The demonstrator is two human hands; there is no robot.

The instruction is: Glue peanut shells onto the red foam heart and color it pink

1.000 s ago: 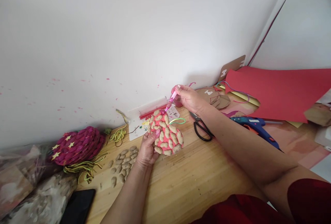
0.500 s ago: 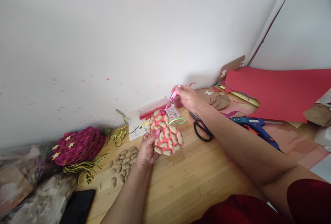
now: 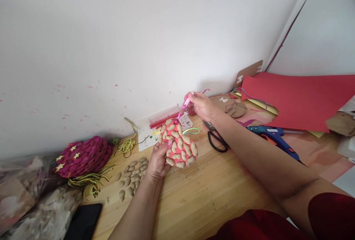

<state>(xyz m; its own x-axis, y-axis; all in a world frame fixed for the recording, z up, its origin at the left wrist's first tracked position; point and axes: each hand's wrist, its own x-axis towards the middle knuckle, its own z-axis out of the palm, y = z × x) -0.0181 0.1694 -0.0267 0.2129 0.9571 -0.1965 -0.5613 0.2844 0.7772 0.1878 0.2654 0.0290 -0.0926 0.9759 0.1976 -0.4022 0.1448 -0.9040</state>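
Note:
My left hand (image 3: 161, 157) is closed on the lower left edge of a red, peanut-covered cutout (image 3: 177, 134), its thumb lying on the front face. Whole peanuts in their shells cover the cutout, with red showing between them. A green and yellow cord loop (image 3: 191, 131) sticks out at its right side. My right hand (image 3: 202, 105) pinches a pink paintbrush (image 3: 183, 108) near its upper end. The brush points down, and its tip touches a peanut painted magenta (image 3: 175, 121) at the cutout's top.
Loose peanuts (image 3: 135, 171) lie left of my left forearm, near a stack of magenta pieces with stars (image 3: 85, 155) and a phone (image 3: 84, 220). Black-handled scissors (image 3: 217, 140), a blue glue gun (image 3: 273, 134), cardboard cutouts (image 3: 229, 104) and red sheet (image 3: 299, 97) are to the right.
The cutout has shifted very slightly to the right in view. Both hands keep their holds, and the brush tip stays at the magenta peanut.

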